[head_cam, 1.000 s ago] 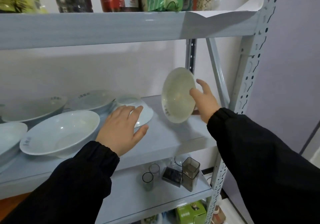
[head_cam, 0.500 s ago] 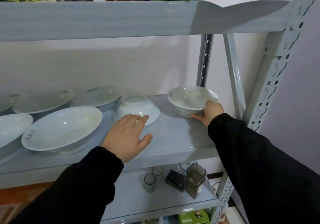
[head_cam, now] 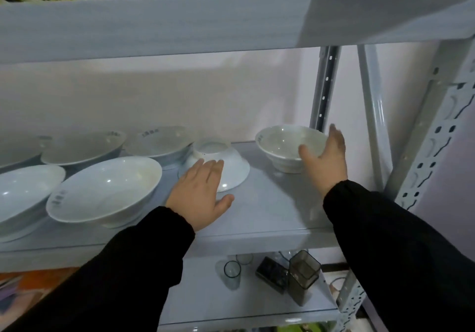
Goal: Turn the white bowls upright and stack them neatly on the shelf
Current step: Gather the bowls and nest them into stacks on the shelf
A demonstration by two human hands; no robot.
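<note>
**One bowl upright, one foot-up on the middle shelf**

The upright bowl (head_cam: 288, 144) stands at the right end of the shelf (head_cam: 270, 208), near the rear post (head_cam: 325, 87). The right hand (head_cam: 325, 163) is at the bowl's right side with fingers straight and spread, thumb across its near wall. It is not curled round the bowl, and blur hides whether it touches. The inverted bowl (head_cam: 221, 162) sits mid-shelf with its foot ring up. The left hand (head_cam: 199, 198) lies flat, fingers straight and together, the tips on or just over the bowl's near slope and gripping nothing.

Both bowls look like glazed ceramic, so they are probably stiff, fairly light, slick and liable to chip. The inverted bowl gives little purchase on its smooth slope. A safer hold is likely fingers under the rim with the thumb on the foot ring, then a turn in the air rather than a roll on the board. For stacking it should be lowered straight in, foot into well, without a drop.

The shelf is smooth painted grey metal, on which a bowl may slide. Wide bowls (head_cam: 105, 193) crowd its left half, the nearest just beside the inverted bowl. The board above (head_cam: 154, 23) hangs low over the shelf and limits lift. Behind is a plain white wall (head_cam: 180, 95). Glasses (head_cam: 232, 270) stand on the shelf below.
</note>
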